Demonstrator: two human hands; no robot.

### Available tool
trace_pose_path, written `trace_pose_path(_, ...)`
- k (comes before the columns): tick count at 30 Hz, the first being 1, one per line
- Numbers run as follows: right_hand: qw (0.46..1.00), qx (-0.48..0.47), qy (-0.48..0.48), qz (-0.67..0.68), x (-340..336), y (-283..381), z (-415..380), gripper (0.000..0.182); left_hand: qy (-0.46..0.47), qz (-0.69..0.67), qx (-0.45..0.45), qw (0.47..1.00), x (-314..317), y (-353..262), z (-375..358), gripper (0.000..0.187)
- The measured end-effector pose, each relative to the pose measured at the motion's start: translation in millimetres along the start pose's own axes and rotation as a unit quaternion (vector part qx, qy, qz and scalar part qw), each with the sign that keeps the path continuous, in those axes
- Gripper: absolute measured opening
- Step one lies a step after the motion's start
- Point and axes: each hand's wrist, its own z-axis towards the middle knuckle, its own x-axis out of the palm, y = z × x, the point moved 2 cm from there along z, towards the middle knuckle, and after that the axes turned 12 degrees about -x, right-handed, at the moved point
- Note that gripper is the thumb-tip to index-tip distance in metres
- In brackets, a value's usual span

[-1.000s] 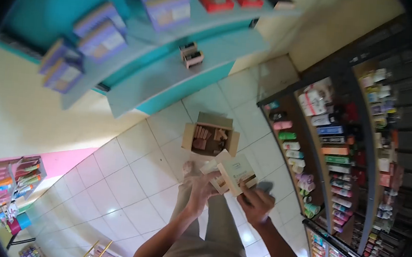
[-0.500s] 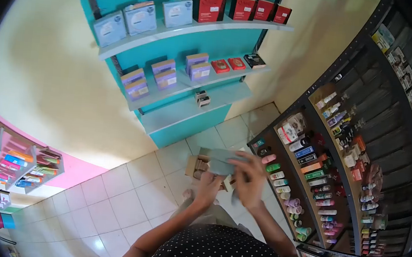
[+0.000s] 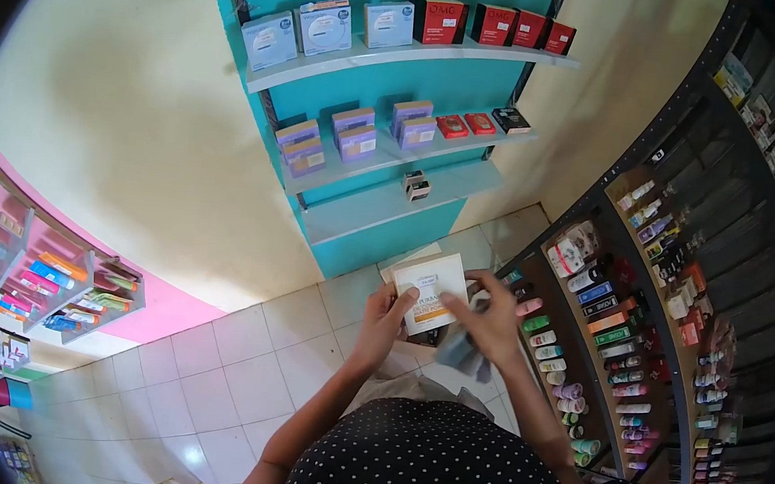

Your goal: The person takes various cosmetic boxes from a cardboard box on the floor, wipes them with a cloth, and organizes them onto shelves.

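Note:
A white box with orange lettering and an orange band is held up in front of my body. My left hand grips its left edge, thumb on the front. My right hand is at its right side, thumb on the face, and also has a grey cloth hanging below the palm. Behind and beneath the white box, part of an open carton shows, mostly hidden by the hands and the box.
Ahead, wall shelves carry light blue, red and purple boxes. A tall dark rack of bottles and tubes stands close on the right. At the left, a pink wall has small shelves of colourful packs. White tiles cover the floor.
The white box's printed front now faces me, where grey cloth was spread between my hands before. The cloth now hangs under my right hand. The view has shifted slightly left.

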Motion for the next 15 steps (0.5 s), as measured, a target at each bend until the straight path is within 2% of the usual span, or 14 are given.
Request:
trace_pose_path(1,1.000,-0.001,-0.001,-0.001,2,-2,0,0.025,-0.036,0.000,0.026,0.999,-2,2,3,0.030)
trace_pose_path(2,0.996,0.036,0.004,0.085,6,-7,0,0.028,-0.073,0.001,0.052,0.996,-5,2,4,0.031)
trace_pose_path(3,0.983,0.070,0.010,0.171,10,-12,1,0.031,-0.072,0.002,0.054,0.996,-5,-1,6,0.031)
trace_pose_path(5,0.974,0.077,0.014,0.211,13,-15,-1,0.032,-0.082,-0.161,0.037,0.983,-5,-7,9,0.035)
trace_pose_path(7,0.965,0.086,0.019,0.246,11,-17,-4,0.032,-0.080,-0.138,0.054,0.986,-6,-8,18,0.034)
trace_pose_path(9,0.916,0.168,0.020,0.364,10,-22,-7,0.038,-0.080,-0.115,0.074,0.987,-14,-4,29,0.035)
trace_pose_path(10,0.916,0.168,0.020,0.364,8,-22,-8,0.038,-0.012,-0.218,0.024,0.975,-21,2,35,0.034)
trace_pose_path(11,0.879,0.210,0.031,0.426,7,-20,-10,0.042,0.055,-0.318,-0.026,0.946,-26,9,41,0.035)
trace_pose_path(12,0.837,0.250,0.042,0.484,8,-19,-11,0.046,0.055,-0.318,-0.027,0.946,-31,14,47,0.035)
trace_pose_path(13,0.837,0.250,0.063,0.483,10,-17,-11,0.053,0.200,-0.403,-0.050,0.892,-29,18,51,0.029)
trace_pose_path(14,0.836,0.252,0.062,0.483,13,-17,-9,0.053,0.339,-0.476,-0.072,0.808,-28,22,52,0.032)
trace_pose_path(15,0.832,0.250,0.072,0.491,17,-16,-8,0.055,0.321,-0.483,-0.120,0.806,-24,22,50,0.031)
